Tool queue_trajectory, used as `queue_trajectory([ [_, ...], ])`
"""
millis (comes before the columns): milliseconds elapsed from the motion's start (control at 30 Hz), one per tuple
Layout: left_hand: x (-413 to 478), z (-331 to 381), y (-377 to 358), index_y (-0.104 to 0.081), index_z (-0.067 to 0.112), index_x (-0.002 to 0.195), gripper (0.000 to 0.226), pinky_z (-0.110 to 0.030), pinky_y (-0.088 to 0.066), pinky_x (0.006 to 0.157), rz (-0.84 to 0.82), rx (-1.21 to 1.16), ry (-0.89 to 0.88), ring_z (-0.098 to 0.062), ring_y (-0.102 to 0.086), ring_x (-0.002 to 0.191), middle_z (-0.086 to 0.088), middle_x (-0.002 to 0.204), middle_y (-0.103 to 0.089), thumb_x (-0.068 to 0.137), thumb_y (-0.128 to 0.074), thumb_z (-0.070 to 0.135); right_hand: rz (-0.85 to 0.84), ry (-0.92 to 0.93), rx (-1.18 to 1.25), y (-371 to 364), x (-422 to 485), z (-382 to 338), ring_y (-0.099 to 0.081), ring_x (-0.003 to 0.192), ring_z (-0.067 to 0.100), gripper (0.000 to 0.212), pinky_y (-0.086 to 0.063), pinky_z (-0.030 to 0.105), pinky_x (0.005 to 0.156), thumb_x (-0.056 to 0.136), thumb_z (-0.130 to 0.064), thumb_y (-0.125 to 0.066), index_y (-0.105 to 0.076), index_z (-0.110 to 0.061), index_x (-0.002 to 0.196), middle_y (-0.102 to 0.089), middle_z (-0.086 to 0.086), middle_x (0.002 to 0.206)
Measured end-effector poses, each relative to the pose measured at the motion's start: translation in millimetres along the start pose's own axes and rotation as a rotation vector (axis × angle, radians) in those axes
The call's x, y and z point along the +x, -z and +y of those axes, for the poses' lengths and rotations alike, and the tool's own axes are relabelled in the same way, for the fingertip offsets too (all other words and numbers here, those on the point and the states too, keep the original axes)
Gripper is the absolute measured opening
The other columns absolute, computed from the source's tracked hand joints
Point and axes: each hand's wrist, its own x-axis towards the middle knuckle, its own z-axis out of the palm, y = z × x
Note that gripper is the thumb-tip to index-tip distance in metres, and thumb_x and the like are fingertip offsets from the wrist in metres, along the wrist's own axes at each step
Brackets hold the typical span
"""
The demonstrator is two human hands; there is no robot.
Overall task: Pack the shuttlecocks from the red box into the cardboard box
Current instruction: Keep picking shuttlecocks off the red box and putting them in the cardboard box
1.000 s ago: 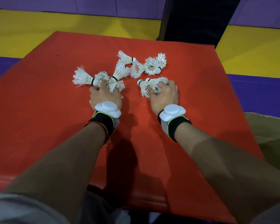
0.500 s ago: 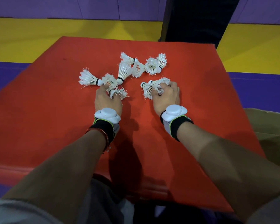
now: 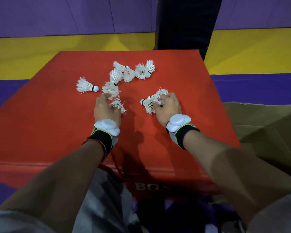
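Several white feather shuttlecocks lie on top of the red box (image 3: pixel 49 128). My left hand (image 3: pixel 106 110) grips two of them: one shuttlecock (image 3: pixel 110 89) at my fingertips and another (image 3: pixel 118 105) under my palm side. My right hand (image 3: pixel 166 108) grips two shuttlecocks (image 3: pixel 149 103) with their cork tips pointing left. One loose shuttlecock (image 3: pixel 86 85) lies to the left, and a cluster (image 3: pixel 134 71) lies farther back. The cardboard box (image 3: pixel 262 130) stands open just right of the red box.
Purple and yellow floor mats (image 3: pixel 23 52) surround the red box. A black post (image 3: pixel 186 22) rises behind its far right corner. My lap and grey clothing (image 3: pixel 104 207) sit below the near edge.
Both hands have closed on their shuttlecocks and pulled them slightly toward me, away from the cluster. The camera has tilted, showing more of the cardboard box.
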Motion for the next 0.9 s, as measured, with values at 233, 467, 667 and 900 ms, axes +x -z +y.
queue_trajectory([
  [233, -32, 52, -14, -0.063, 0.013, 0.109, 0.033, -0.023, -0.038, 0.069, -0.055, -0.07, -0.087, -0.019, -0.06, 0.086, -0.006, 0.106, -0.067, 0.078, -0.061, 0.001, 0.052, -0.027, -0.096, 54, -14, 35, -0.055, 0.114, 0.027, 0.03, -0.042, 0.03, 0.074, 0.088, -0.027, -0.063, -0.07, -0.017, 0.116, -0.053, 0.004, 0.128],
  [467, -69, 102, -55, -0.065, 0.014, 0.097, 0.025, -0.026, -0.043, 0.064, -0.17, -0.124, -0.164, -0.021, -0.061, 0.077, -0.005, 0.088, -0.069, 0.075, -0.061, 0.002, 0.126, -0.072, -0.186, 117, -31, 86, -0.053, 0.117, 0.03, 0.032, -0.044, 0.033, 0.082, 0.089, -0.026, -0.061, -0.068, -0.017, 0.119, -0.054, 0.007, 0.13],
  [667, -115, 154, -98, -0.066, 0.016, 0.097, 0.022, -0.025, -0.038, 0.065, -0.277, -0.141, -0.243, -0.021, -0.058, 0.078, 0.001, 0.09, -0.066, 0.077, -0.062, 0.006, 0.179, -0.173, -0.235, 179, -45, 135, -0.054, 0.118, 0.033, 0.033, -0.047, 0.038, 0.086, 0.091, -0.025, -0.059, -0.067, -0.013, 0.121, -0.057, 0.011, 0.131],
  [900, -167, 208, -148, -0.065, 0.023, 0.1, 0.02, -0.026, -0.035, 0.062, -0.379, -0.142, -0.304, -0.025, -0.056, 0.074, 0.003, 0.082, -0.065, 0.08, -0.064, 0.019, 0.259, -0.3, -0.299, 241, -73, 193, -0.056, 0.117, 0.034, 0.033, -0.049, 0.04, 0.085, 0.091, -0.027, -0.061, -0.067, -0.014, 0.122, -0.056, 0.009, 0.135],
])
